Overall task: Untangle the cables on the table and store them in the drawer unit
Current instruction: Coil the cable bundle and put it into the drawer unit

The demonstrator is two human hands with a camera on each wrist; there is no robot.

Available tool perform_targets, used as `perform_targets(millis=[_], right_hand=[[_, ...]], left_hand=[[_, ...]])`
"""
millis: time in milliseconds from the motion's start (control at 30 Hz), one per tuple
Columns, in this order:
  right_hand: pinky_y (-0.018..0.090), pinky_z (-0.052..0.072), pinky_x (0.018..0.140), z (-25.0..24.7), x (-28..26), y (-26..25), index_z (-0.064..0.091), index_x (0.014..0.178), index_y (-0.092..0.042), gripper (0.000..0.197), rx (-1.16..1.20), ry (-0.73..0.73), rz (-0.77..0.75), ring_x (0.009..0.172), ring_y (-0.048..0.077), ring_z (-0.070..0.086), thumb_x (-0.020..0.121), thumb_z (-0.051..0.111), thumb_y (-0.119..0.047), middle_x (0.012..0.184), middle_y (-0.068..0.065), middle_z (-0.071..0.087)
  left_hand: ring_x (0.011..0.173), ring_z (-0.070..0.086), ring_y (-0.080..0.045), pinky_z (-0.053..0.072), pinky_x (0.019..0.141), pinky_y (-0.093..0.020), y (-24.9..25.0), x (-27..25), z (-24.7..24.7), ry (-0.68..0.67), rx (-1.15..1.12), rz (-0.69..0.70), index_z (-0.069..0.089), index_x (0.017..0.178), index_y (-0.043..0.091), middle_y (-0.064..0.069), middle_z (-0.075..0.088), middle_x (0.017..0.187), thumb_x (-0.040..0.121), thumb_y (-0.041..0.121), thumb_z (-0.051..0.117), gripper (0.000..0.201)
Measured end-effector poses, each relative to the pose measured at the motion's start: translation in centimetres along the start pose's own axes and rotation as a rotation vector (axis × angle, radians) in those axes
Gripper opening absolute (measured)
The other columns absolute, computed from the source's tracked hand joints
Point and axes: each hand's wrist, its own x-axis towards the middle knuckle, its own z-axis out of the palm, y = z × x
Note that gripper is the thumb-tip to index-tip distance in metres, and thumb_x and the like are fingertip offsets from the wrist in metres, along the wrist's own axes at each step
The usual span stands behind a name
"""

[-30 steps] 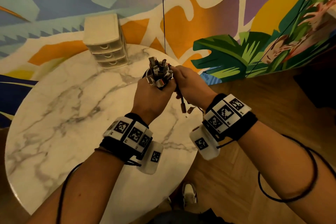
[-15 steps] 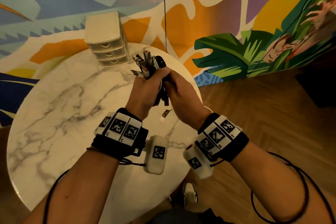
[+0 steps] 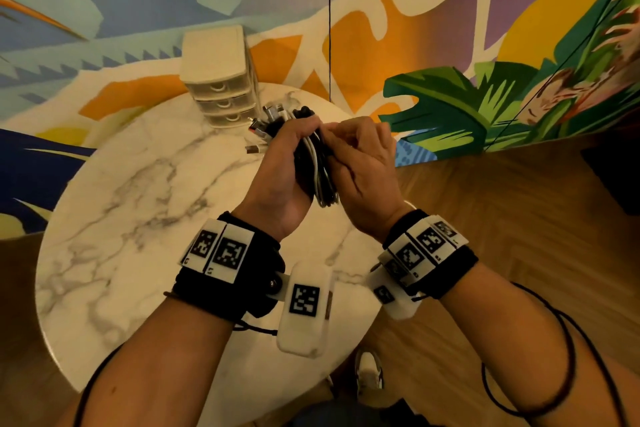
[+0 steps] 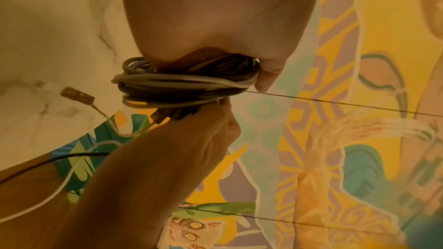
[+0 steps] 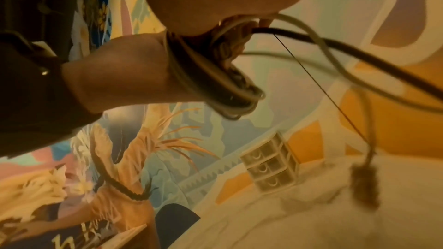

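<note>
Your left hand (image 3: 280, 177) is wrapped round a coiled bundle of cables (image 3: 317, 166), black and white strands together, held up over the far part of the marble table (image 3: 131, 218); your right hand (image 3: 363, 166) presses in from the other side, fingers curled and pinching strands at the coil's edge. Wrists close, both palms turned in toward each other, forearms converging from below. Risks as I judge them: the plugs (image 3: 259, 130) bristle loose out of the top of your left fist, and the wrist views show free tails (image 5: 359, 75) trailing off the coil, one with a dangling connector (image 4: 77, 96). Pull a strand hard while the fist stays tight and you likely cinch the knot rather than free it; slacken the fist and the whole coil may spring open or drop. The drawer unit (image 3: 216, 80) stands just beyond the hands, all three drawers closed; a swinging tail could catch on it.
</note>
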Motion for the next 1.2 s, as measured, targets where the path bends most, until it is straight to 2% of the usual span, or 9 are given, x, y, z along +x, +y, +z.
perform_targets(millis=[67, 167, 267, 400, 600, 800, 900, 1033, 1200], right_hand=[[0.043, 0.037, 0.079, -0.5, 0.3, 0.8, 0.061, 0.123, -0.021, 0.034, -0.065, -0.098, -0.058, 0.099, 0.018, 0.037, 0.093, 0.048, -0.026, 0.113, 0.0, 0.054], [0.04, 0.039, 0.085, -1.0, 0.5, 0.9, 0.058, 0.122, -0.024, 0.037, -0.005, -0.111, 0.031, 0.105, 0.015, 0.038, 0.087, 0.057, -0.036, 0.121, 0.001, 0.048], [0.033, 0.041, 0.092, -0.6, 0.5, 0.5, 0.038, 0.131, -0.023, 0.064, 0.257, -0.097, 0.355, 0.117, 0.014, 0.041, 0.077, 0.067, -0.043, 0.13, -0.001, 0.04], [0.036, 0.047, 0.099, -0.7, 0.6, 0.8, 0.018, 0.146, -0.027, 0.085, 0.995, -0.433, 0.786, 0.121, 0.018, 0.054, 0.077, 0.067, -0.02, 0.136, 0.006, 0.049], [0.027, 0.053, 0.082, -1.0, 1.1, -0.6, 0.058, 0.11, -0.014, 0.026, 1.073, -0.39, 0.655, 0.098, 0.014, 0.067, 0.086, 0.063, -0.005, 0.102, 0.0, 0.07], [0.027, 0.054, 0.079, 0.2, 0.7, -0.7, 0.053, 0.118, -0.007, 0.048, 0.88, -0.21, 0.752, 0.096, 0.014, 0.068, 0.077, 0.076, -0.015, 0.106, 0.004, 0.069], [0.035, 0.054, 0.085, -0.3, 0.5, 0.2, 0.045, 0.129, -0.019, 0.065, 0.939, -0.383, 0.679, 0.106, 0.011, 0.063, 0.074, 0.078, -0.013, 0.117, -0.001, 0.063], [0.041, 0.043, 0.105, -0.5, -0.5, 0.9, 0.002, 0.15, -0.025, 0.121, 0.896, -0.575, 0.58, 0.129, 0.011, 0.046, 0.062, 0.085, -0.015, 0.147, -0.005, 0.035], [0.022, 0.05, 0.084, -0.9, -0.9, 0.3, 0.04, 0.134, -0.032, 0.079, 0.457, -0.277, 0.383, 0.105, 0.003, 0.054, 0.067, 0.082, -0.036, 0.126, -0.008, 0.047]], left_hand=[[0.105, 0.061, -0.029, 0.046, 0.094, -0.044, 0.1, -0.1, -0.5, -0.039, -0.018, -0.003, 0.073, 0.075, 0.021, -0.006, 0.071, 0.095, 0.096, 0.029, 0.039, 0.041], [0.09, 0.063, -0.027, 0.047, 0.085, -0.041, 0.3, 0.3, -1.0, -0.036, -0.019, -0.001, 0.07, 0.092, 0.014, -0.008, 0.068, 0.089, 0.095, 0.029, 0.041, 0.032], [0.079, 0.057, -0.024, 0.044, 0.085, -0.038, 0.5, 0.5, -1.3, -0.049, -0.01, 0.002, 0.058, 0.115, -0.001, -0.01, 0.057, 0.072, 0.092, 0.03, 0.039, 0.043], [0.082, 0.054, -0.024, 0.039, 0.087, -0.038, 0.4, 0.1, -1.3, -0.156, -0.05, 0.017, 0.055, 0.11, -0.001, -0.008, 0.043, 0.065, 0.089, 0.03, 0.037, 0.042], [0.079, 0.054, -0.019, 0.044, 0.089, -0.034, 0.6, 0.0, -2.0, -0.176, -0.1, 0.029, 0.059, 0.101, 0.002, -0.004, 0.043, 0.066, 0.088, 0.031, 0.041, 0.036], [0.073, 0.059, -0.013, 0.051, 0.079, -0.029, -0.6, 0.4, -2.3, -0.007, -0.135, 0.032, 0.06, 0.096, 0.005, 0.002, 0.052, 0.061, 0.08, 0.008, 0.054, 0.017], [0.062, 0.051, -0.015, 0.05, 0.076, -0.029, -0.6, 0.5, -2.3, 0.038, -0.183, 0.075, 0.057, 0.088, 0.006, 0.0, 0.042, 0.057, 0.082, 0.004, 0.048, 0.011], [0.058, 0.042, -0.014, 0.048, 0.074, -0.03, -0.2, 0.8, -2.9, 0.064, -0.27, 0.056, 0.054, 0.082, 0.007, 0.001, 0.035, 0.056, 0.082, 0.007, 0.047, 0.007], [0.058, 0.042, -0.013, 0.048, 0.074, -0.028, -0.1, 1.1, -3.2, 0.096, -0.286, 0.094, 0.053, 0.084, 0.008, 0.001, 0.036, 0.057, 0.086, 0.009, 0.045, 0.008]])
